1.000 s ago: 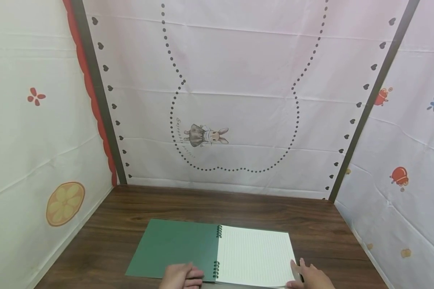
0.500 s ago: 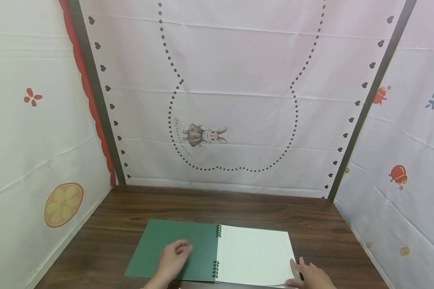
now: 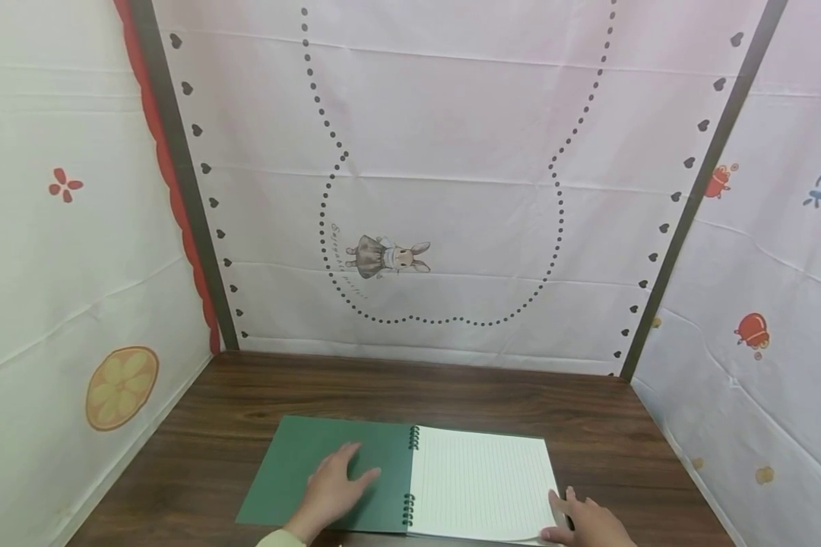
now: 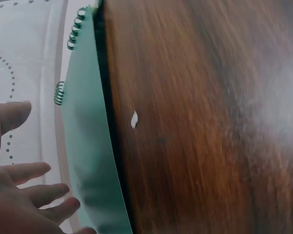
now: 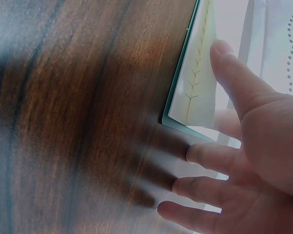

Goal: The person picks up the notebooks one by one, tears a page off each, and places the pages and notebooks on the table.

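A spiral notebook lies open on the dark wooden table. Its green cover [image 3: 301, 471] is folded out to the left and a lined white page [image 3: 482, 482] faces up on the right. My left hand [image 3: 331, 486] is over the green cover, fingers spread and thumb out, holding nothing; whether it touches the cover I cannot tell. At the notebook's lower right corner is my right hand [image 3: 591, 524], thumb and index finger against the page edge. In the right wrist view its fingers [image 5: 205, 190] are extended and spread, and the page corner curls up slightly beside the thumb.
The brown tabletop [image 3: 410, 380] runs back to a white printed cloth wall [image 3: 451, 251], with more cloth walls at left and right. A small white scrap [image 4: 134, 119] lies on the table in front of the green cover.
My left hand has moved from the notebook's lower edge up and left over the green cover, and its curled fingers have spread. My right hand and the notebook look unmoved.
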